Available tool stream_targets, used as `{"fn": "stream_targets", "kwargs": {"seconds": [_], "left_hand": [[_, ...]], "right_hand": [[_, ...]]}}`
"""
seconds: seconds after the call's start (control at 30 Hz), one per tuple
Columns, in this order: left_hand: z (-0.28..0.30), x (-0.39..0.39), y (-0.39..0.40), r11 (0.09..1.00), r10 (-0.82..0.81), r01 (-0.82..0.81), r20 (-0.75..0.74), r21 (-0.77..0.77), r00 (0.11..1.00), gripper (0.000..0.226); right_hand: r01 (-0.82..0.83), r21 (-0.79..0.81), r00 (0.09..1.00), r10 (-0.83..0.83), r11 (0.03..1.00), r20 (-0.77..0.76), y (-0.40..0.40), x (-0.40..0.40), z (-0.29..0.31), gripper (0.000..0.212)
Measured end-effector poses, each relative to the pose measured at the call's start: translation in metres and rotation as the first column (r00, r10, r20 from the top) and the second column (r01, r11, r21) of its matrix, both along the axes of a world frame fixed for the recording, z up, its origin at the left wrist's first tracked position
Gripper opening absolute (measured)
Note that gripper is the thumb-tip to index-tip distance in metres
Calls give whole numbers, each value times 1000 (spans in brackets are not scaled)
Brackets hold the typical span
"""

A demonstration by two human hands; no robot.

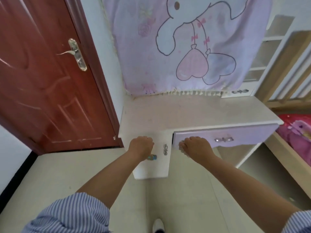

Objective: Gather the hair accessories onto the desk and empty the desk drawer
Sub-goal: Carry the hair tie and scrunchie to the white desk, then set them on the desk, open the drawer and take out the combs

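Both striped-sleeved arms reach over open floor toward the white bench (193,113), its top bare. Lilac drawer front (235,137) stands slightly out; the right hand (196,146) curls over its top edge, something pale beneath the fingers. Left hand (141,146) is fisted, a small blue accessory (152,157) just below.

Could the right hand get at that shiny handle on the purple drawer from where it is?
Probably yes. The right hand rests on the purple drawer front, just left of the shiny handle. Nothing lies between them, so a short sideways slide should do.
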State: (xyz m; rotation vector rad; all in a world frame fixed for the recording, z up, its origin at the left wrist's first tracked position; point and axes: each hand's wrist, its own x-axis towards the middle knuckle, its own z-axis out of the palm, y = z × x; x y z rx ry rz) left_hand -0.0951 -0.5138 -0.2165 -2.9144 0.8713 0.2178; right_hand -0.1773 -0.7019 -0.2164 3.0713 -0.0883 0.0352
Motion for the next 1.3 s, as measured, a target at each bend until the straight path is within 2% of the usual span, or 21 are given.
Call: {"fn": "stream_targets", "kwargs": {"seconds": [0.17, 0.27, 0.37, 0.4, 0.47, 0.53, 0.57, 0.67, 0.77, 0.8, 0.93, 1.07, 1.1, 1.17, 1.23, 1.3], "left_hand": [[-12, 118, -30, 987, 120, -138, -196, -81, 973, 28], [-28, 178, -49, 934, 263, -324, -328, -148, 907, 29], [-47, 225, -63, 852, 346, -481, -466, -207, 814, 30], [-54, 237, -67, 812, 365, -536, -514, -232, 776, 27], [-72, 259, -71, 705, 394, -651, -608, -281, 689, 22], [-87, 271, -73, 612, 444, -749, -675, -252, 590, 29], [-95, 274, -72, 576, 474, -786, -690, -227, 547, 35], [-112, 278, -67, 514, 599, -843, -637, -160, 486, 30], [-113, 274, -62, 487, 678, -864, -570, -124, 464, 29], [-112, 270, -60, 495, 694, -862, -549, -105, 465, 30], [-101, 259, -61, 494, 735, -868, -509, -50, 448, 36], [-95, 232, -66, 469, 773, -883, -476, -16, 419, 40], [-94, 222, -71, 487, 767, -873, -461, -32, 445, 40], [-96, 199, -90, 602, 703, -791, -399, -107, 589, 38], [-104, 172, -113, 763, 538, -612, -321, -207, 780, 37], [-114, 147, -139, 891, 316, -378, -257, -250, 913, 40]], "right_hand": [[218, 341, 970, -165, 914, -176, -34, 102, -11, 34], [326, 441, 933, -210, 836, -293, -53, 166, -30, 31], [378, 551, 903, -163, 744, -398, -60, 225, -47, 26], [417, 627, 888, -148, 658, -435, -60, 243, -55, 26], [517, 753, 850, -139, 407, -508, -60, 272, -74, 31], [625, 754, 781, -138, 204, -609, -61, 291, -91, 37], [661, 733, 751, -136, 164, -647, -63, 298, -100, 39], [716, 676, 698, -164, 175, -697, -65, 311, -120, 39], [688, 642, 720, -203, 339, -664, -68, 316, -129, 32], [683, 642, 723, -198, 348, -662, -69, 317, -130, 28], [703, 690, 710, -210, 171, -672, -75, 317, -122, 14], [628, 772, 767, -252, 100, -590, -83, 285, -107, 35], [602, 792, 784, -269, 106, -560, -88, 272, -103, 35], [559, 814, 814, -289, 157, -504, -100, 239, -97, 33], [544, 790, 829, -321, 282, -457, -118, 200, -96, 28], [572, 709, 818, -358, 413, -451, -141, 159, -99, 25]]}}
